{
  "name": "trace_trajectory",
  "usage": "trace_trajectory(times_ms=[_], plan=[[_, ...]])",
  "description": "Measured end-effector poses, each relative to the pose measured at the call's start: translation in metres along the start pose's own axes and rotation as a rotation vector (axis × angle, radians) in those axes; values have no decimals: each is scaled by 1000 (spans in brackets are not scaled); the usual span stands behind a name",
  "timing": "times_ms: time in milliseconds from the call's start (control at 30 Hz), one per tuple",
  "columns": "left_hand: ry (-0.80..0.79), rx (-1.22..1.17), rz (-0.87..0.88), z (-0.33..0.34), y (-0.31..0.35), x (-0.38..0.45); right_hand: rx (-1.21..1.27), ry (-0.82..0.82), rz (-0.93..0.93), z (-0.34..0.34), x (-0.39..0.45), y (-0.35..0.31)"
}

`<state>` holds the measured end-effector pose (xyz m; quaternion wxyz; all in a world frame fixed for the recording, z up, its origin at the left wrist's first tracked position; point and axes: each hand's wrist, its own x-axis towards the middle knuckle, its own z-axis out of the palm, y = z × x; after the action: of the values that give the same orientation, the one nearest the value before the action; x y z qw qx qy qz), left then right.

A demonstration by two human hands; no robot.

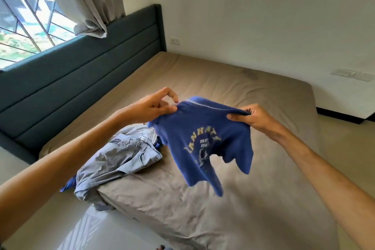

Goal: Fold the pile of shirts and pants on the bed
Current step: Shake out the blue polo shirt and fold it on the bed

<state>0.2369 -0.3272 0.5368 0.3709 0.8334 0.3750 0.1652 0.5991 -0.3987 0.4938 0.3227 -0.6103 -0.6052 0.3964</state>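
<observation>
Bed point(263, 107) mostly bare, hands point(154, 105) holding blue shirt point(203, 138) aloft

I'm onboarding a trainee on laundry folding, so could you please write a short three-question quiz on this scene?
1. True or false: the blue T-shirt lies flat on the bed.
2. Which hand pinches the shirt near the collar: A) left hand B) right hand?
3. What garment tops the pile by the bed's near corner?

Key: 1. False, it hangs in the air from both hands. 2. A. 3. The grey pants.
</observation>
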Motion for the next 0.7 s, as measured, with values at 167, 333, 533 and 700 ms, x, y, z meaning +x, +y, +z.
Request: trace_trajectory(times_ms=[167,333,533,700], plan=[[-394,58,-6,32,-4,6,14,-145,-104,-15,-21,-39],[-437,191,52,80,14,29,-169,-204,-174,-14,-26,-72],[82,282,497,97,14,41,-266,-195,-189,-31,-34,-69],[536,551,636,85,3,34,-270,-206,-201,-63,-49,-47]])
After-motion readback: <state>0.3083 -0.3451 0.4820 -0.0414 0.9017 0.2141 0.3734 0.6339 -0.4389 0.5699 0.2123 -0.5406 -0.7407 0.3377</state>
